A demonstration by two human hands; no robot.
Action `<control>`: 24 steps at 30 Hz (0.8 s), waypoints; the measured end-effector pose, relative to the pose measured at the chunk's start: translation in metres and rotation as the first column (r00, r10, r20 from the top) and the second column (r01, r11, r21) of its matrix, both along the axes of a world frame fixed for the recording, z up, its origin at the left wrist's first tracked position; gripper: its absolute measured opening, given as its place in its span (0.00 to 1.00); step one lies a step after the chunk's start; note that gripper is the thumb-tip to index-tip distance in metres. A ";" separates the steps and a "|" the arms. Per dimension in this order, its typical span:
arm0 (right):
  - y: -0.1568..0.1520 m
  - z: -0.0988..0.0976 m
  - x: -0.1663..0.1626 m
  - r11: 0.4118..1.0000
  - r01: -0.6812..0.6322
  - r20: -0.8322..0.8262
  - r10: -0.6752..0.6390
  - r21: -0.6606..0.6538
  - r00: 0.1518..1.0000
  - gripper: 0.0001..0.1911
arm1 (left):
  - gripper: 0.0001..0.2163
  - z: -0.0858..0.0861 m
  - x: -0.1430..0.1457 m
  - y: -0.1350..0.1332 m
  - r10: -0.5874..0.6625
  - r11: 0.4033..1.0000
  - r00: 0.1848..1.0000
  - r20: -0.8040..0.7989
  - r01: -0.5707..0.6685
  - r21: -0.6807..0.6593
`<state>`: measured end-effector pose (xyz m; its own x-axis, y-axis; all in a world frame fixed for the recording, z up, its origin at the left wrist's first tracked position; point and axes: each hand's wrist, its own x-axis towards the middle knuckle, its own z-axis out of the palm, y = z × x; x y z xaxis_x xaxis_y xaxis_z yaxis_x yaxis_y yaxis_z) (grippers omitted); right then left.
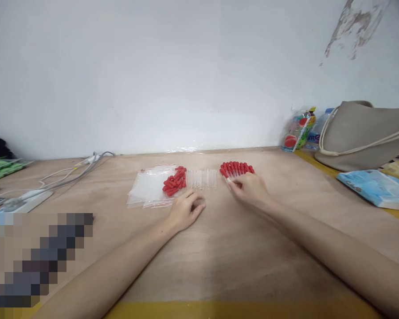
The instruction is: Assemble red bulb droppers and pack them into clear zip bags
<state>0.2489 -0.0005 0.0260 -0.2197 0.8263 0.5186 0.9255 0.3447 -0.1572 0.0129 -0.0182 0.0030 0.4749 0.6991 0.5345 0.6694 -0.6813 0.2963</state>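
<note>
My left hand (185, 212) rests on the wooden table (219, 257), fingers loosely curled, just in front of a row of clear glass tubes (201, 178) and a heap of loose red rubber caps (174, 181). My right hand (249, 188) lies against a fanned row of droppers with red caps (236, 169) and pinches the clear end of one of them between thumb and fingers. A stack of small clear plastic bags (149, 191) lies left of the red caps.
A beige bag (362, 135), a colourful packet (299, 129), a water bottle (319, 126) and a blue wipes pack (375, 188) sit at the right. Grey cables (73, 173), a power strip (26, 201) and green items (3, 167) lie at the left. A white wall stands behind.
</note>
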 end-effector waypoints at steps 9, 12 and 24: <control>0.056 0.001 -0.037 0.930 0.285 0.019 -0.288 -0.234 0.957 0.17 | 0.05 0.000 0.001 0.001 -0.011 0.995 1.000 -0.006 0.011 -0.096; 0.065 -0.002 -0.046 0.904 0.337 0.053 -0.335 -0.263 0.941 0.16 | 0.05 -0.001 0.001 0.001 -0.015 0.994 1.000 -0.004 0.015 -0.106; 0.062 -0.002 -0.053 0.913 0.298 0.057 -0.294 -0.279 0.954 0.15 | 0.05 0.000 0.001 0.002 -0.017 0.994 1.000 -0.013 0.015 -0.106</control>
<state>0.1962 0.0611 0.0241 0.0517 0.9658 0.2540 0.9810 -0.0015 -0.1938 0.0141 -0.0164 0.0028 0.4935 0.7437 0.4509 0.6630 -0.6572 0.3584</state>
